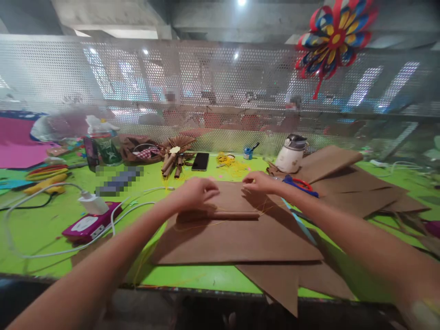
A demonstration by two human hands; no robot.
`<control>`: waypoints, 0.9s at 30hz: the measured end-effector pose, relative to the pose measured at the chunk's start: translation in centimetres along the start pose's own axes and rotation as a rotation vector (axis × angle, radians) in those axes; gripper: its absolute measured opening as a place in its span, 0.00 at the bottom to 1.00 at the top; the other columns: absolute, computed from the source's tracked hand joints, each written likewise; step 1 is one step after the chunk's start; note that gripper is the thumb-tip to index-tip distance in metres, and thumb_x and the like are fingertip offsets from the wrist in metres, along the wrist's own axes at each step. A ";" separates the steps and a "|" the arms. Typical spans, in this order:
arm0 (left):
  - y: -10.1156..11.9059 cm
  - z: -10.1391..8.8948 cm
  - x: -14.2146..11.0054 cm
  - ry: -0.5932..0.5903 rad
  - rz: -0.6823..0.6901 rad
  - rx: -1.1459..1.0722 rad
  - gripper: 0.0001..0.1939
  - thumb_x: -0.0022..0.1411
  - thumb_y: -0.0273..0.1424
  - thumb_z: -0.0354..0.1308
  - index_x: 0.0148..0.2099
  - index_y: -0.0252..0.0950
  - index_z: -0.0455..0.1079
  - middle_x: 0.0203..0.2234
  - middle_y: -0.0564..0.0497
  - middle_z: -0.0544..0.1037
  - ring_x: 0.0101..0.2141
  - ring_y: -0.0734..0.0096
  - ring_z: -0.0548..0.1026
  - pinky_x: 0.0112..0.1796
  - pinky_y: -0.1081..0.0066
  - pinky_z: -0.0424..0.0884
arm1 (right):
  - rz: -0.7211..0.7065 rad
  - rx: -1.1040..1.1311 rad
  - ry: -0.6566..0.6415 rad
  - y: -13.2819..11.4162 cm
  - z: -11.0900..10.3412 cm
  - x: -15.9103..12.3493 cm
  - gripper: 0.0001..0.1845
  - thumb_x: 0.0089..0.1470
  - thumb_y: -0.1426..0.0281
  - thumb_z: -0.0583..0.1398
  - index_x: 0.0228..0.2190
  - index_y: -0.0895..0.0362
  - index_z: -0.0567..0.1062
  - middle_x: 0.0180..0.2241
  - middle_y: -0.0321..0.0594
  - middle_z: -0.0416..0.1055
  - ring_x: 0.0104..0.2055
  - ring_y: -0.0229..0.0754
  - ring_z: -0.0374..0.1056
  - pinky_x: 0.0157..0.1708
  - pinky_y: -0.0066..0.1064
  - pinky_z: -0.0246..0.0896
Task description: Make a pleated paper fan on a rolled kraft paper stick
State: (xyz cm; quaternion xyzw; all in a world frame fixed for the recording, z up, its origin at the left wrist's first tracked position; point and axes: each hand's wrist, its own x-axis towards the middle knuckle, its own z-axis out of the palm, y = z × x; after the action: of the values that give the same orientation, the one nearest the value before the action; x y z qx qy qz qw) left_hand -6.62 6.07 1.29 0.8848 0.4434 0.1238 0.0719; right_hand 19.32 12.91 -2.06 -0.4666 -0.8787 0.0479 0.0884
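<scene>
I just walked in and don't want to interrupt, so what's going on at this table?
A person has both hands, left and right, raised over brown paper on the green table. A thin rolled paper tube lies across it, with loose yellow thread around it. More brown sheets lie off to the right.

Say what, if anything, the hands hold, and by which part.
Neither the left hand nor the right hand grips the paper roll. Whether their curled fingers pinch the yellow thread, and where, cannot be told: it is too thin.
</scene>
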 end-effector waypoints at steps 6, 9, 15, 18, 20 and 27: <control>-5.7 3.2 8.2 -0.022 -0.088 0.082 0.18 0.58 0.33 0.53 0.48 0.32 0.72 0.38 0.41 0.78 0.36 0.63 0.74 0.38 0.70 0.66 | -0.012 -0.044 -0.153 0.0 1.7 6.3 0.25 0.45 0.64 0.65 0.46 0.62 0.74 0.42 0.48 0.76 0.40 0.45 0.71 0.36 0.27 0.62; -6.7 4.8 8.7 -0.052 -0.090 0.087 0.19 0.54 0.36 0.56 0.47 0.33 0.73 0.35 0.43 0.78 0.33 0.65 0.74 0.35 0.73 0.66 | -0.037 -0.059 -0.219 0.0 2.1 7.6 0.27 0.42 0.61 0.67 0.44 0.59 0.75 0.39 0.45 0.77 0.37 0.44 0.70 0.34 0.27 0.61; -7.5 5.3 8.8 -0.007 -0.083 0.094 0.15 0.52 0.35 0.55 0.39 0.34 0.75 0.34 0.44 0.76 0.33 0.65 0.73 0.33 0.72 0.65 | -0.087 -0.095 -0.195 0.7 1.8 8.4 0.25 0.43 0.58 0.66 0.42 0.58 0.77 0.44 0.49 0.72 0.46 0.50 0.66 0.42 0.32 0.59; -7.3 5.1 8.7 0.034 -0.076 0.075 0.12 0.54 0.32 0.52 0.36 0.33 0.74 0.29 0.47 0.76 0.29 0.69 0.71 0.30 0.74 0.64 | -0.127 -0.092 -0.176 0.9 1.6 7.9 0.25 0.43 0.58 0.66 0.42 0.57 0.77 0.45 0.47 0.71 0.47 0.48 0.64 0.42 0.29 0.58; -7.0 5.0 8.4 0.064 -0.076 0.066 0.12 0.56 0.31 0.50 0.36 0.33 0.73 0.28 0.48 0.76 0.28 0.71 0.71 0.29 0.74 0.63 | -0.132 -0.082 -0.174 1.1 1.5 7.5 0.24 0.43 0.60 0.66 0.42 0.58 0.77 0.41 0.43 0.73 0.41 0.44 0.67 0.37 0.26 0.58; -6.3 3.6 6.8 0.097 -0.104 0.115 0.13 0.58 0.32 0.48 0.40 0.35 0.72 0.29 0.48 0.76 0.28 0.69 0.70 0.28 0.73 0.61 | -0.055 -0.113 -0.121 2.5 0.2 5.4 0.13 0.47 0.64 0.62 0.29 0.62 0.79 0.24 0.37 0.72 0.25 0.36 0.62 0.24 0.26 0.49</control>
State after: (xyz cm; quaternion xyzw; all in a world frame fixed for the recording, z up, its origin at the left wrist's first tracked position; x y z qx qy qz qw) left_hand -6.49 15.21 -2.60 0.8563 0.4980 0.1368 0.0057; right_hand 18.36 18.76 -2.07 -0.4429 -0.8962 0.0240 0.0101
